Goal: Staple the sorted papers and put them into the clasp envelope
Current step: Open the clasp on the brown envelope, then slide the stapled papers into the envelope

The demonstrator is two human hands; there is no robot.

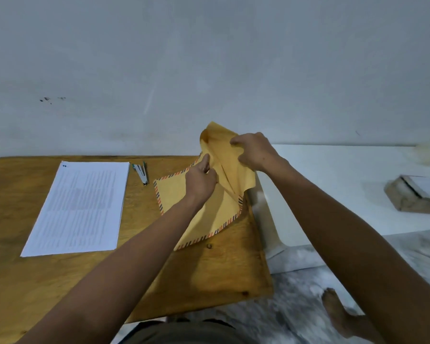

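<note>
I see a mustard-yellow envelope (209, 214) edged with red and dark blue diagonal stripes. The papers (77, 207) are white with grey print. My table (221, 276) is honey-brown wood grain. The stapler (141, 173) looks silver with green. The wall (209, 65) is pale grey-blue.

Likely a home — low wooden table (216, 276), bare foot (333, 309).

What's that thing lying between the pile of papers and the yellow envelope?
In the head view, a small stapler lies on the wooden table, between the stack of papers and the envelope.
</note>
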